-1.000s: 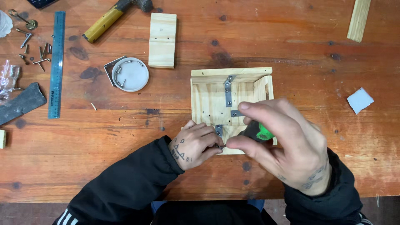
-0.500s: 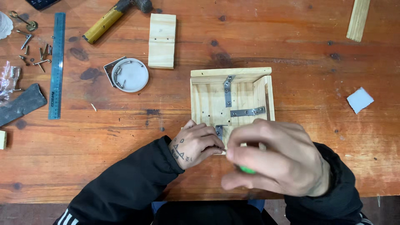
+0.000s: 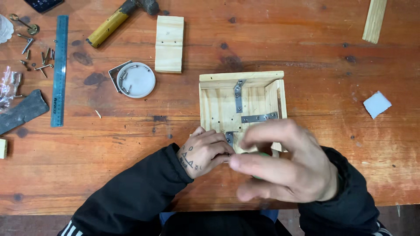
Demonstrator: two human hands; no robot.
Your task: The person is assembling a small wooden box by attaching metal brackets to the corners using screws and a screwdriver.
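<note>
Your left hand [image 3: 205, 152] sits curled at the near-left corner of the open wooden box [image 3: 218, 107], fingers pinched in tight at a small metal bracket [image 3: 229, 137] on the box's near edge; what sits between the fingertips is hidden. Your right hand [image 3: 286, 168] is blurred, fingers loosely closed round a green-handled tool [image 3: 261, 154], only a sliver of green showing, tip not visible. It covers the box's 5 o'clock corner.

The box lies at table centre, just past both hands at 12 o'clock. Inside it: one straight metal strap [image 3: 238, 96] running upright on the far wall, another strap [image 3: 259, 117] lying flat across toward the right wall.

Round white lid [image 3: 136, 80] holding screws at 10 o'clock from the box, with a metal angle bracket [image 3: 116, 73] touching its left side. Short pine block [image 3: 169, 43] at 11 o'clock. Hammer with a yellow handle [image 3: 110, 25] further out, at the top edge. Blue ruler [image 3: 59, 70] far left, loose screws [image 3: 37, 57] just beside it. Wood strip [image 3: 375, 19] at 2 o'clock, top right. White scrap [image 3: 376, 104] at 3 o'clock, well apart from the box. All on a reddish wooden table [image 3: 87, 153].
</note>
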